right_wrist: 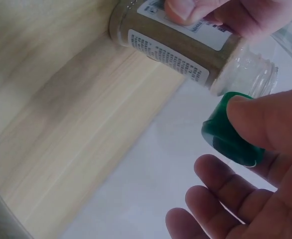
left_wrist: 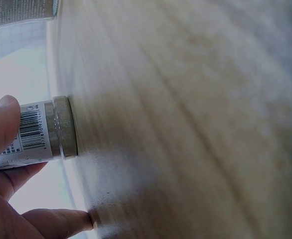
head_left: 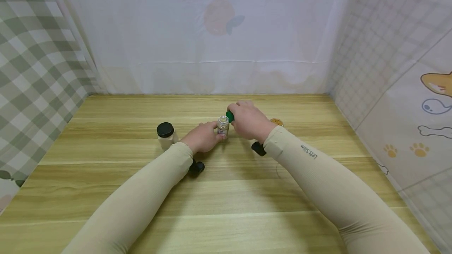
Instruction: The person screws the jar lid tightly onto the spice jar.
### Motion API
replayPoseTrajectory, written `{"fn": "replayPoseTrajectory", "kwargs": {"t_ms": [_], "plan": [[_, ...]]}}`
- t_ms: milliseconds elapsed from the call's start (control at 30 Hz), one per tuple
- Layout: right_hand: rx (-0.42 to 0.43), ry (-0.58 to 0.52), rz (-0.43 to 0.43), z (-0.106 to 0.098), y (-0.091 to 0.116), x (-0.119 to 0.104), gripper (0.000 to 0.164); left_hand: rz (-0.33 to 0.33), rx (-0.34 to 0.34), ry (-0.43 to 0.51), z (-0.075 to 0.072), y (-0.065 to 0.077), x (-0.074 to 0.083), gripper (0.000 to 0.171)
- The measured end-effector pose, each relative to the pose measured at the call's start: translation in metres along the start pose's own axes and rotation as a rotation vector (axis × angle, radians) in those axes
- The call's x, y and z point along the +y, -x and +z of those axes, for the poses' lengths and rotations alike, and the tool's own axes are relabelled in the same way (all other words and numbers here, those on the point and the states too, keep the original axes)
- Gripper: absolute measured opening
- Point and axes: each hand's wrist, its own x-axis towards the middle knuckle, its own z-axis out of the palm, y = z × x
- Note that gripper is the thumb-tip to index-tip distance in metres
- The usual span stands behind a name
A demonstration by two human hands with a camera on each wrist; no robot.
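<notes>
A small glass spice jar point(head_left: 223, 126) with a white label stands uncapped on the wooden table, brownish powder inside it. My left hand point(head_left: 202, 137) grips the jar around its label, thumb on one side and fingers on the other. In the left wrist view the jar's base point(left_wrist: 65, 127) meets the tabletop. Between thumb and forefinger, my right hand point(head_left: 248, 120) pinches a green cap point(right_wrist: 228, 130). That cap is off the jar, right beside its bare threaded glass mouth point(right_wrist: 253, 74). The right hand's other fingers are loosely bent below the cap.
Left of the left hand stands a jar with a black lid point(head_left: 165, 130) and pale contents. Behind the right wrist, a container of orange-yellow bits point(head_left: 277, 122) is partly hidden. Black wrist devices point(head_left: 259, 148) hang under both forearms. Fabric walls point(head_left: 219, 73) border the table point(head_left: 226, 199).
</notes>
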Motion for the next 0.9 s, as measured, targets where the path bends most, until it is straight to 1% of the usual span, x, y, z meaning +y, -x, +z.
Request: {"fn": "replayPoseTrajectory", "kwargs": {"t_ms": [200, 467, 667, 900], "plan": [[-0.011, -0.014, -0.030, -0.0003, 0.0003, 0.0006, 0.033, 0.004, -0.002, 0.002, -0.0007, 0.0009, 0.0004, 0.056], [-0.017, -0.020, -0.060, -0.0022, 0.0009, -0.0002, 0.033, -0.001, 0.003, 0.002, 0.0003, 0.0000, -0.0011, 0.053], [-0.026, -0.028, -0.064, -0.0029, 0.0003, -0.0007, 0.033, -0.001, 0.001, 0.003, -0.0004, 0.0009, -0.0001, 0.050], [-0.045, -0.063, -0.069, -0.0045, -0.0004, -0.0020, 0.028, 0.018, 0.001, -0.018, -0.0008, 0.0003, 0.0000, 0.050]]}}
